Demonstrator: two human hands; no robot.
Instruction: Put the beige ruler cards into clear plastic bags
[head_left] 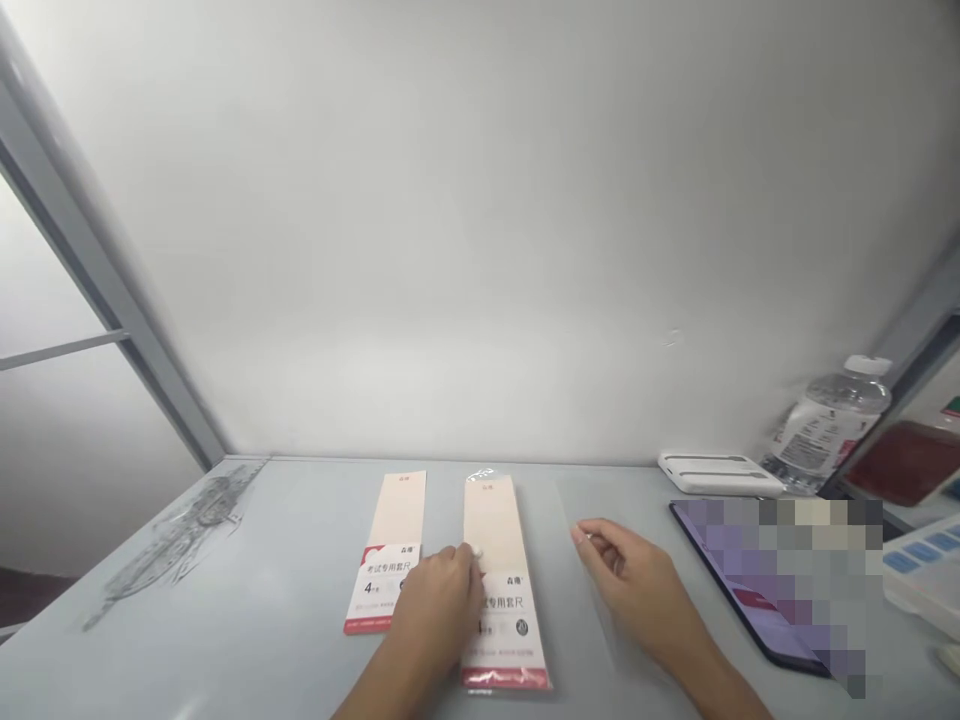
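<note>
My left hand point(442, 600) has curled fingers at the left edge of a ruler set packet point(506, 630), which lies upright on the grey table. This packet has a cream upper part, a white label with a red bottom band, and a clear wrapper. To its left lies a similar ruler set packet point(390, 520), its lower right corner partly covered by my left hand. My right hand point(634, 580) is closed in a pinch, thumb against fingers, at the edge of a faint clear plastic sleeve point(592, 590). Much of that sleeve is hard to make out against the table.
A phone point(750, 590) with a blurred-out screen lies at the right. Behind it are a white flat device point(720, 475) and a tilted clear bottle point(829, 430). A white case with blue squares point(926, 560) sits at the far right. A pale wall point(465, 250) rises behind the table.
</note>
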